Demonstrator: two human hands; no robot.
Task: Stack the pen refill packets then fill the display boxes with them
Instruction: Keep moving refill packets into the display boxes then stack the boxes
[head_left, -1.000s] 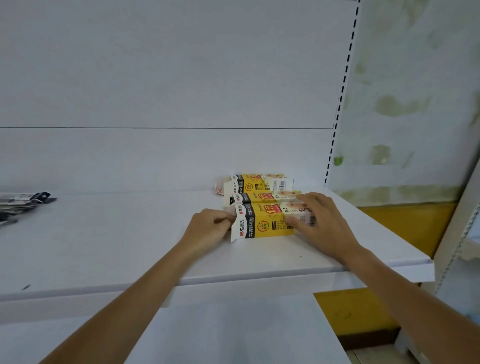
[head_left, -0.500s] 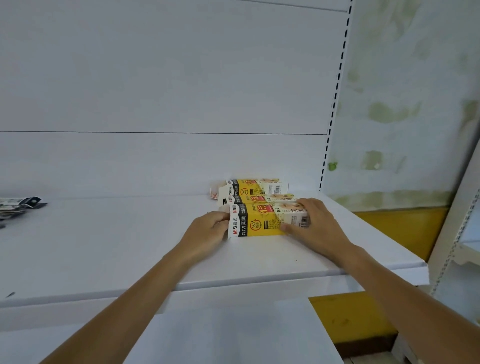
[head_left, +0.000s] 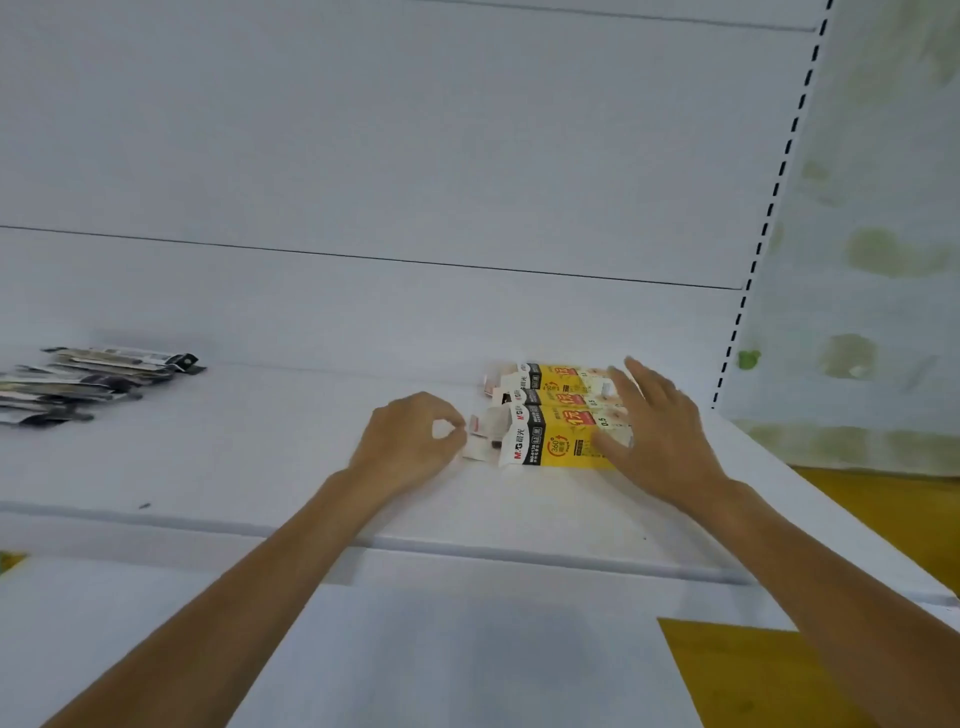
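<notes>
Three yellow display boxes (head_left: 558, 400) lie side by side on the white shelf (head_left: 260, 457), near its back right. The nearest display box (head_left: 556, 446) has its white end flaps (head_left: 480, 431) open toward the left. My left hand (head_left: 410, 441) is curled at that end, thumb and forefinger meeting at the flap's edge. Over the right ends of the boxes my right hand (head_left: 657, 426) is spread with straight fingers, its fingertips on the nearest box. A loose pile of pen refill packets (head_left: 88, 387) lies far left on the shelf.
The white back panel (head_left: 415, 156) rises right behind the boxes. A slotted upright (head_left: 769, 218) marks the shelf's right end, with a stained wall (head_left: 883, 260) beyond. A lower white shelf (head_left: 415, 649) juts out under my forearms. The floor (head_left: 883, 519) to the right is yellow.
My right hand has loosened from the nearest box and spread its fingers. The box's left end flaps now stand open at my left fingertips. The view has swung left, showing more of the packets.
</notes>
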